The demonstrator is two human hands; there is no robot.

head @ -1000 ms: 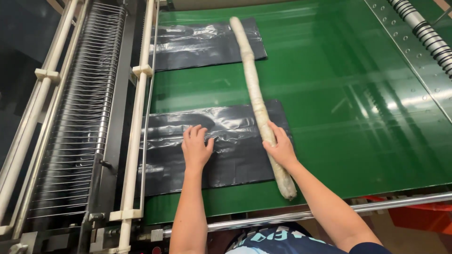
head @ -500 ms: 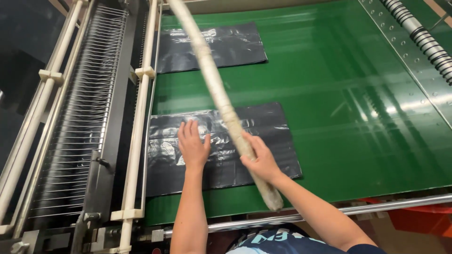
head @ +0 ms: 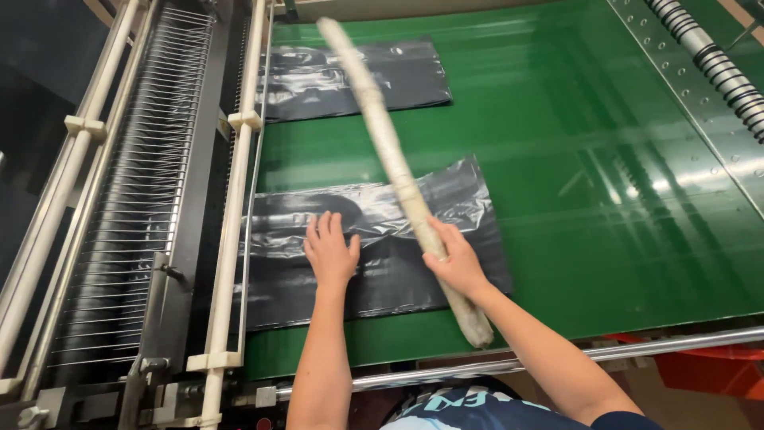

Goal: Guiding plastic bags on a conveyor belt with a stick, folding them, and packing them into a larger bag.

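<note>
My left hand lies flat, fingers apart, on the near stack of black plastic bags on the green conveyor belt. My right hand grips a long pale cloth-wrapped stick close to its near end. The stick slants up and to the left, lifted off the bags, its far tip blurred over a second black bag stack farther up the belt.
A frame of white rails and thin wire rods runs along the left of the belt. A metal bar crosses the near edge. A roller with black rings sits at the far right.
The stick lay on the bags a second ago. My right hand has lifted it and swung its far end to the left. My left hand has stayed pressed on the bags.
</note>
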